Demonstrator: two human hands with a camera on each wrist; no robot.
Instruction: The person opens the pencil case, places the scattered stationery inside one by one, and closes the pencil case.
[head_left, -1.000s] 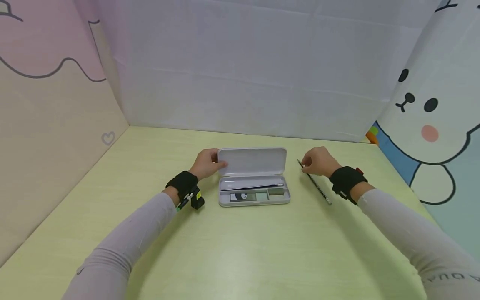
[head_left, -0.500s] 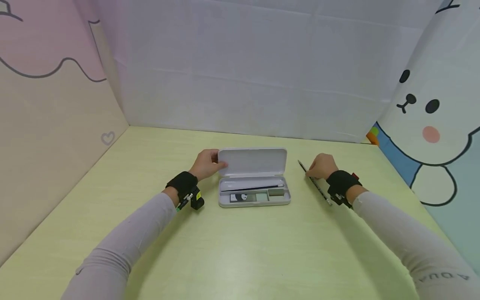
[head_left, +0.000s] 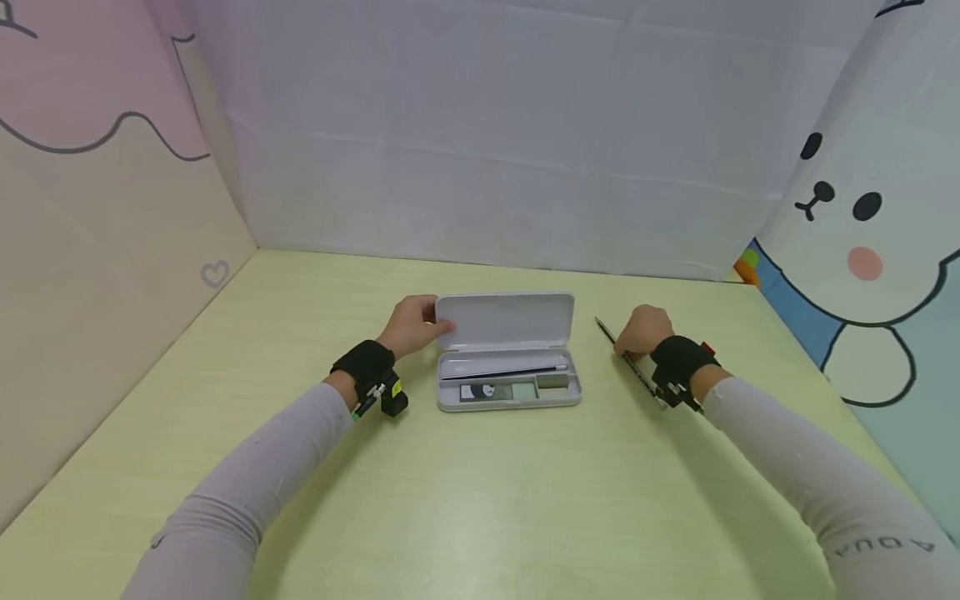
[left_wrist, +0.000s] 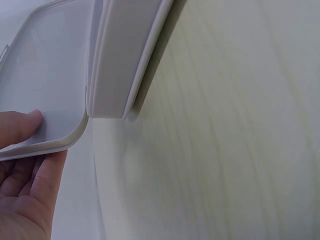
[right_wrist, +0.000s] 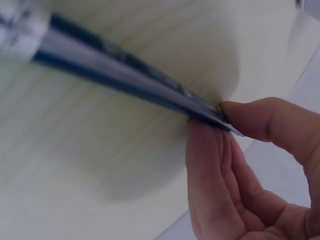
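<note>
A pale pencil case (head_left: 448,407) lies on the table with its lid (head_left: 504,321) standing up. My left hand (head_left: 410,326) holds the lid's left edge, thumb on the inner face and fingers behind, as the left wrist view shows. Inside the case lie a dark pencil (head_left: 506,374) and, in the front compartments, a small panda-printed piece (head_left: 480,392) and a grey-green block (head_left: 552,382). Right of the case, my right hand (head_left: 645,329) pinches a second dark pencil (right_wrist: 120,70) between thumb and fingers. That pencil slants, with its point toward the far left.
The pale yellow table (head_left: 480,500) ends at a white backdrop (head_left: 487,150) behind the case. Printed panels stand on both sides, a cartoon face (head_left: 862,233) on the right one. Black straps with small cameras circle both wrists.
My right hand has shifted slightly nearer along the pencil, away from its point, with the wrist turned and lower. The pencil stays about where it was. My left hand keeps holding the lid.
</note>
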